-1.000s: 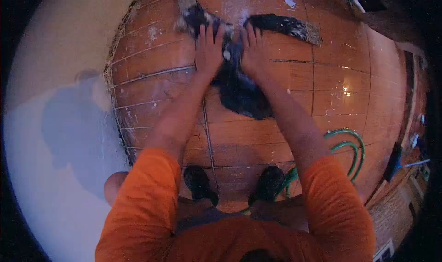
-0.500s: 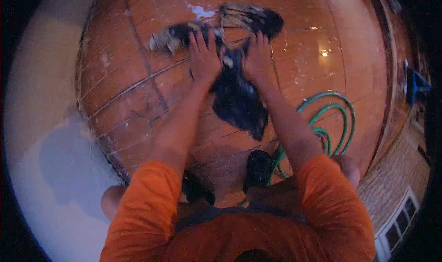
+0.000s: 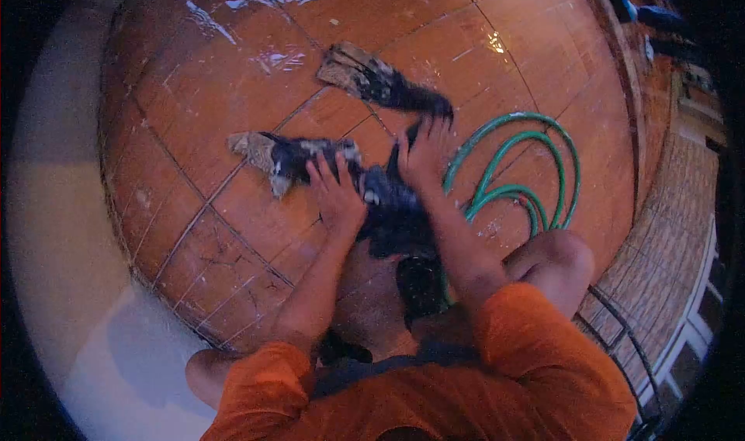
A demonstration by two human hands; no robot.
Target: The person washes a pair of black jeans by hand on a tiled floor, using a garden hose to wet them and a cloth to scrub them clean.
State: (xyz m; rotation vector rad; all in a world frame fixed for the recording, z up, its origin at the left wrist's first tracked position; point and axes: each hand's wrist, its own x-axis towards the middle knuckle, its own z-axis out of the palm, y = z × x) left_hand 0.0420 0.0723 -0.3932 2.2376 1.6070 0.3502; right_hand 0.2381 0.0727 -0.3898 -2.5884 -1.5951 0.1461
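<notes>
A dark, wet piece of cloth (image 3: 392,220), possibly a garment, lies spread on the floor in front of my feet. Two long dark parts stretch away from it: a left strip (image 3: 293,158) and a right strip (image 3: 380,83), both with tan, fuzzy-looking ends. My left hand (image 3: 337,197) presses on the inner end of the left strip, fingers spread. On the inner end of the right strip rests my right hand (image 3: 425,154), fingers stretched out and slightly blurred. Between the hands the cloth is bunched, and part of it is hidden by my right forearm.
The reddish tiled floor (image 3: 233,208) is wet and shiny. A coiled green hose (image 3: 570,173) lies right of my hands, close to my knee. My dark shoe (image 3: 421,286) is just behind the cloth. A pale surface (image 3: 62,208) borders the floor at left; a brick-patterned surface (image 3: 667,208) is at right.
The cloth and both hands are closer to my feet, the cloth's near end now at my shoe. The strips lie more slanted to the left. The view has also turned.
</notes>
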